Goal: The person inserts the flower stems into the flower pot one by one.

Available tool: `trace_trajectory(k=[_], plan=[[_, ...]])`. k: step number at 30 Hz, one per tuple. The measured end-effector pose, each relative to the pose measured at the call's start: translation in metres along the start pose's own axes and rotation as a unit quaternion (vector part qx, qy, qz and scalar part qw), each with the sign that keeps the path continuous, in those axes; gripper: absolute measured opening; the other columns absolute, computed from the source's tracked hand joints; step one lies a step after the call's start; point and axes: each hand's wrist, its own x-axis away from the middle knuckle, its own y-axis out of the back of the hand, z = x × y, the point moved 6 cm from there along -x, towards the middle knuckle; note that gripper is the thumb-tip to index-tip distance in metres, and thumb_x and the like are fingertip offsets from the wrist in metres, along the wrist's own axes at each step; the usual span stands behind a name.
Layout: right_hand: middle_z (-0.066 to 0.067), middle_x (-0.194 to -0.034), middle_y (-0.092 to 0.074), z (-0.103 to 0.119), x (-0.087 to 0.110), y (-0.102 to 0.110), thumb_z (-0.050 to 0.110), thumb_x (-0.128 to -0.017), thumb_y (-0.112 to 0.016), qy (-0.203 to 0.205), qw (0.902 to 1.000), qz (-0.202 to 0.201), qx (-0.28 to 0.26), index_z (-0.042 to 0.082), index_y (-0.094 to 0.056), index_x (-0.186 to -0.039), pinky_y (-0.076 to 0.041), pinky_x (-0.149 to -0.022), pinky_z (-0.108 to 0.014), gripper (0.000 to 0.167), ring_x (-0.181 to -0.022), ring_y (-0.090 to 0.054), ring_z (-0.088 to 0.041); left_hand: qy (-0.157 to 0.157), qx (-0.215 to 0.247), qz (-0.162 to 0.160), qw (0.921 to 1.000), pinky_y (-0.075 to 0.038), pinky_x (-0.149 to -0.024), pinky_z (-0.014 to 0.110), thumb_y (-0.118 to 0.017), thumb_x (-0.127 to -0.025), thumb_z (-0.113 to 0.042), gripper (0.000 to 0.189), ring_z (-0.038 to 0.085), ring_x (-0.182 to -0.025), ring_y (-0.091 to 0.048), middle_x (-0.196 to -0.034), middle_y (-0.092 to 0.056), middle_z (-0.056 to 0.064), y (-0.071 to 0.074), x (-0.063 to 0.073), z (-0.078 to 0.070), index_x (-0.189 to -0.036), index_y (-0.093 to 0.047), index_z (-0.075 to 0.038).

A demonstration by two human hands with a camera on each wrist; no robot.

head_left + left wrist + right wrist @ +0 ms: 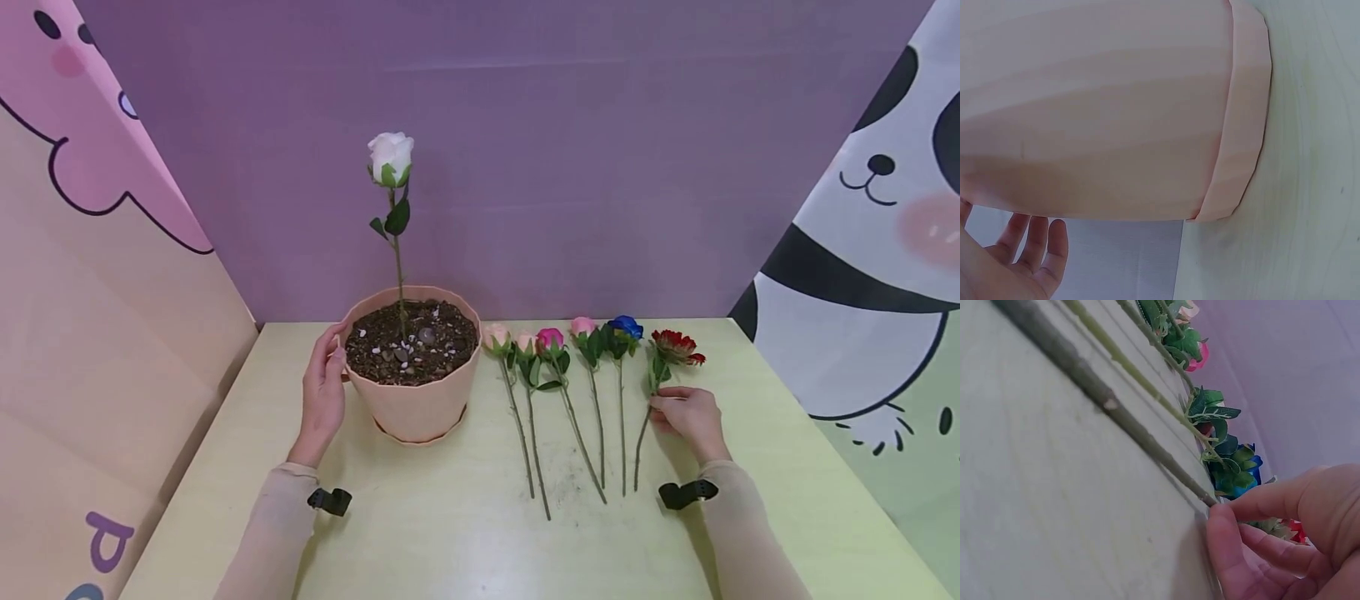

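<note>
My left hand rests against the left side of a pink flowerpot, its fingers along the pot's upper wall. The left wrist view shows its loosely bent fingers beside the pot wall. Dark soil with pale specks and pebbles fills the pot. One white rose stands upright in it on a leafy stem. On the right, my right hand pinches the stem of a red flower between thumb and fingertips, below its leaves. That stem runs close over the table in the right wrist view.
Left of the red flower, several roses lie side by side on the pale table: peach ones, a magenta one, a pink one and a blue one. A purple backdrop rises behind, with printed panels at both sides.
</note>
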Motion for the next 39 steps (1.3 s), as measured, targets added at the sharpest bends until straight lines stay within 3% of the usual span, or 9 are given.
trace_trajectory(k=[6, 14, 21, 27, 32, 35, 38, 39], plan=[[0.01, -0.079, -0.071, -0.003, 0.0, -0.001, 0.017, -0.103, -0.065, -0.007, 0.9999, 0.003, -0.009, -0.012, -0.052, -0.147, -0.063, -0.067, -0.024, 0.054, -0.069, -0.07, -0.002, 0.003, 0.0, 0.005, 1.0, -0.048, -0.091, 0.02, -0.034, -0.116, -0.025, 0.047, 0.031, -0.141, -0.048, -0.161, -0.047, 0.013, -0.001, 0.002, 0.001, -0.161, -0.045, -0.02], [0.013, -0.085, -0.075, 0.004, 0.005, -0.003, 0.018, -0.104, -0.064, 0.019, 0.9991, -0.002, -0.038, -0.011, -0.05, -0.149, -0.063, -0.069, -0.024, 0.056, -0.072, -0.071, 0.0, 0.0, -0.002, 0.004, 1.0, -0.048, -0.092, 0.023, -0.035, -0.115, -0.026, 0.047, 0.032, -0.142, -0.048, -0.162, -0.047, 0.013, -0.001, 0.0, 0.001, -0.16, -0.045, -0.019], [0.023, -0.083, -0.071, 0.015, 0.01, -0.003, 0.021, -0.104, -0.067, 0.042, 0.995, -0.002, -0.09, -0.008, -0.052, -0.147, -0.062, -0.072, -0.021, 0.054, -0.076, -0.072, 0.003, -0.006, 0.0, 0.005, 1.0, -0.049, -0.09, 0.022, -0.035, -0.115, -0.024, 0.046, 0.031, -0.13, -0.055, -0.154, -0.051, 0.017, -0.002, -0.001, 0.0, -0.16, -0.046, -0.019], [0.021, -0.083, -0.074, 0.021, 0.011, -0.004, 0.019, -0.102, -0.071, 0.048, 0.9869, 0.011, -0.154, -0.001, -0.06, -0.136, -0.062, -0.072, -0.02, 0.04, -0.077, -0.073, 0.001, -0.007, -0.005, 0.006, 0.9999, -0.051, -0.098, 0.041, -0.033, -0.116, -0.026, 0.047, 0.032, -0.135, -0.052, -0.157, -0.049, 0.015, -0.002, -0.001, -0.001, -0.161, -0.045, -0.02], [0.016, -0.085, -0.078, 0.025, 0.014, -0.003, 0.011, -0.101, -0.072, 0.052, 0.9709, 0.018, -0.233, 0.008, -0.065, -0.124, -0.062, -0.073, -0.02, 0.024, -0.078, -0.077, -0.002, -0.011, -0.003, 0.004, 0.9999, -0.051, -0.098, 0.048, -0.034, -0.116, -0.026, 0.046, 0.034, -0.138, -0.051, -0.159, -0.048, 0.015, -0.001, -0.002, 0.0, -0.16, -0.045, -0.018], [0.011, -0.09, -0.08, 0.028, 0.015, -0.007, 0.006, -0.1, -0.072, 0.049, 0.9529, 0.045, -0.296, 0.004, -0.057, -0.133, -0.063, -0.076, -0.021, 0.036, -0.083, -0.079, -0.006, -0.007, -0.005, 0.004, 0.9999, -0.051, -0.097, 0.042, -0.034, -0.116, -0.026, 0.047, 0.035, -0.14, -0.05, -0.16, -0.048, 0.015, -0.001, -0.002, 0.001, -0.16, -0.045, -0.018], [0.008, -0.092, -0.08, 0.028, 0.016, -0.014, 0.003, -0.102, -0.067, 0.019, 0.9369, 0.092, -0.337, 0.001, -0.04, -0.15, -0.063, -0.08, -0.022, 0.056, -0.088, -0.078, -0.007, -0.003, -0.006, 0.006, 1.0, -0.05, -0.095, 0.032, -0.033, -0.116, -0.026, 0.047, 0.034, -0.14, -0.051, -0.161, -0.047, 0.014, 0.0, -0.001, 0.002, -0.161, -0.044, -0.019], [0.007, -0.092, -0.08, 0.027, 0.015, -0.017, 0.002, -0.103, -0.066, 0.005, 0.9322, 0.11, -0.345, 0.001, -0.044, -0.147, -0.063, -0.082, -0.022, 0.05, -0.089, -0.078, -0.007, -0.002, -0.005, 0.006, 1.0, -0.049, -0.094, 0.029, -0.033, -0.116, -0.026, 0.047, 0.034, -0.139, -0.051, -0.161, -0.047, 0.014, 0.0, -0.001, 0.002, -0.161, -0.044, -0.019]])
